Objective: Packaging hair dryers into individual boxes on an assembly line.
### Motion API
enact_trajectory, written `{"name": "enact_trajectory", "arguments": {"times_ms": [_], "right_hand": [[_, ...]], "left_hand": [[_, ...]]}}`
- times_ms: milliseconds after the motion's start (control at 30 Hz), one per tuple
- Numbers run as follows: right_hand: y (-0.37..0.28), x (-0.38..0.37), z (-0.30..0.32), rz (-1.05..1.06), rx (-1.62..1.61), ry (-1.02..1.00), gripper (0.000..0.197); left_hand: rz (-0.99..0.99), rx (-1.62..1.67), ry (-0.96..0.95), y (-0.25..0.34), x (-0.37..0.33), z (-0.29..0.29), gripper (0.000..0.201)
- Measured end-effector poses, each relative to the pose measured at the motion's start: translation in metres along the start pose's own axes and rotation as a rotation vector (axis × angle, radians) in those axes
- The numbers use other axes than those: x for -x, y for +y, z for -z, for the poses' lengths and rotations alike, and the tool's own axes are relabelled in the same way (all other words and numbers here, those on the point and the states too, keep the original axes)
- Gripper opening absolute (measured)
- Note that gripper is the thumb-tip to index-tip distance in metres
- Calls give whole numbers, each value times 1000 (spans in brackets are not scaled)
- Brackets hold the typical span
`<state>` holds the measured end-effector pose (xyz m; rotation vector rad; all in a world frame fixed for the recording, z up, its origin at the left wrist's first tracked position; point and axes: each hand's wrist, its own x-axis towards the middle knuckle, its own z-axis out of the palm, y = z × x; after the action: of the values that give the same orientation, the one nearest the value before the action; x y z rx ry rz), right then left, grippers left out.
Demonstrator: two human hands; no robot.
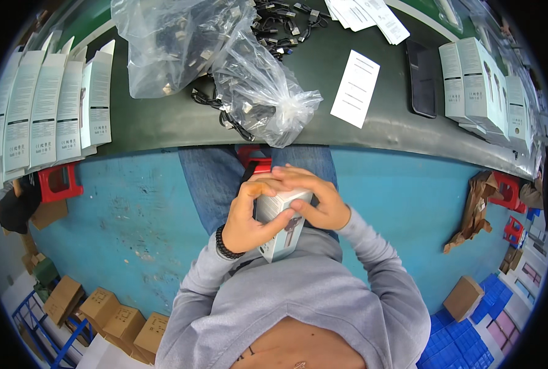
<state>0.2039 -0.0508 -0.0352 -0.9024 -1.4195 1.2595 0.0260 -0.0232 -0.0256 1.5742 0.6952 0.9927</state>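
A small white carton [285, 237] with a dark product picture stands on my lap, its top end towards the table. My left hand [252, 212] wraps round its left side, the thumb lying across the upper part. From the right, my right hand [320, 198] grips the same carton, its fingers over the top edge and meeting those of the left. The fingers partly hide the carton's top, so whether its flap is closed I cannot tell. Beyond it, on the dark green table [163, 126], lies a knotted clear plastic bag [268, 92] of cables.
Several upright white cartons with raised flaps [68, 104] line the table's left. Loose black cables [280, 24], a printed sheet [355, 89], a black tray [421, 80] and closed cartons [477, 86] lie along it. Brown boxes [123, 326] and a red stool [59, 183] stand on the floor.
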Motion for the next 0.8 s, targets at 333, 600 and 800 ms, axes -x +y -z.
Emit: {"name": "enact_trajectory", "arguments": {"times_ms": [333, 600, 800], "right_hand": [[-8, 41, -4, 28, 179, 22, 83], [-92, 49, 9, -3, 767, 456, 104], [-168, 37, 131, 352, 1225, 793, 39]], "left_hand": [[-203, 1, 91, 9, 6, -1, 39], [-520, 157, 310, 72, -88, -55, 42], [-596, 80, 282, 69, -113, -65, 78]]}}
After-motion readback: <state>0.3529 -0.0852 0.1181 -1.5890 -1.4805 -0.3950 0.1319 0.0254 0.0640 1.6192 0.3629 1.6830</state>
